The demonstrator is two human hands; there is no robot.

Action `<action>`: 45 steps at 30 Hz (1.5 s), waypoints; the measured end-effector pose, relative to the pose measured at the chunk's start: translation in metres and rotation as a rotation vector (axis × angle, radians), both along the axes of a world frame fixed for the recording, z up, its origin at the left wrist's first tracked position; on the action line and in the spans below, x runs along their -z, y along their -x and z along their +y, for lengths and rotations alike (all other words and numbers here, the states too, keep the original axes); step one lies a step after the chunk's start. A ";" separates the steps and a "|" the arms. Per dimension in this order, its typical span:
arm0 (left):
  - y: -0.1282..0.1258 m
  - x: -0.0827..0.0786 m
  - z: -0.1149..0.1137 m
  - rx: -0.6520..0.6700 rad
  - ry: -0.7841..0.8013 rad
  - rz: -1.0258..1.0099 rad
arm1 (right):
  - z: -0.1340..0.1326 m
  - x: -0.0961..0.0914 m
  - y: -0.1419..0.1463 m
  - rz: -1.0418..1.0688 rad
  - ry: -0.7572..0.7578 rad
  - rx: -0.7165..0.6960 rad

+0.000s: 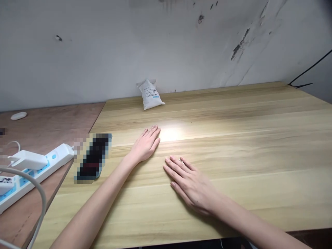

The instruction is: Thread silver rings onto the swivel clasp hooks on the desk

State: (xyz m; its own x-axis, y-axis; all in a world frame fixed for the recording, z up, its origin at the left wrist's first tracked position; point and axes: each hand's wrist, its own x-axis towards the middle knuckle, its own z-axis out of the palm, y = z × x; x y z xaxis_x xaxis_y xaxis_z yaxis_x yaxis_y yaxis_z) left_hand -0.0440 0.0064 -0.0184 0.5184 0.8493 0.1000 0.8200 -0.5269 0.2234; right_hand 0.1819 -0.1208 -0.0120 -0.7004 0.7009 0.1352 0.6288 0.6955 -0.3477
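My left hand [146, 144] lies flat, palm down, on the light wooden table [233, 138], fingers stretched out together and pointing away from me. My right hand [190, 183] also rests palm down on the table, a little nearer to me, its fingers spread and pointing left toward the other hand. Neither hand holds anything. A small white packet [150, 94] with printed text leans against the wall at the far edge of the table, well beyond my left hand.
A blurred dark flat object [92, 157] lies at the table's left edge. On the adjoining brown table [52, 121] sit a white power strip [33, 169] with a plugged charger and cable, and a small white oval object [18, 116]. A black cable [308, 71] runs at the far right.
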 end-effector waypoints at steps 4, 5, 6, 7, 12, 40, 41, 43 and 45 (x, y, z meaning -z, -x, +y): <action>0.001 0.000 -0.006 0.004 -0.002 -0.006 | 0.028 -0.001 0.004 -0.037 -0.032 0.007; 0.002 0.000 -0.009 0.006 0.000 -0.011 | 0.038 0.000 0.005 -0.049 -0.047 0.016; 0.003 -0.001 -0.012 0.005 0.003 -0.017 | 0.050 0.001 0.007 -0.054 -0.066 0.019; 0.004 -0.001 -0.016 0.004 0.006 -0.019 | 0.061 0.002 0.009 -0.064 -0.080 0.030; 0.011 -0.003 -0.035 -0.004 0.009 -0.014 | 0.116 0.009 0.019 -0.081 -0.119 0.095; 0.014 0.000 -0.043 -0.032 -0.012 -0.071 | 0.092 0.003 0.022 -0.072 -0.088 0.000; 0.014 0.000 -0.043 -0.032 -0.014 -0.072 | 0.099 0.004 0.024 -0.073 -0.099 -0.001; 0.013 0.000 -0.043 -0.031 -0.020 -0.074 | 0.113 0.007 0.023 -0.069 -0.122 -0.003; 0.013 0.000 -0.043 -0.026 -0.020 -0.076 | 0.126 0.010 0.018 -0.061 -0.141 0.018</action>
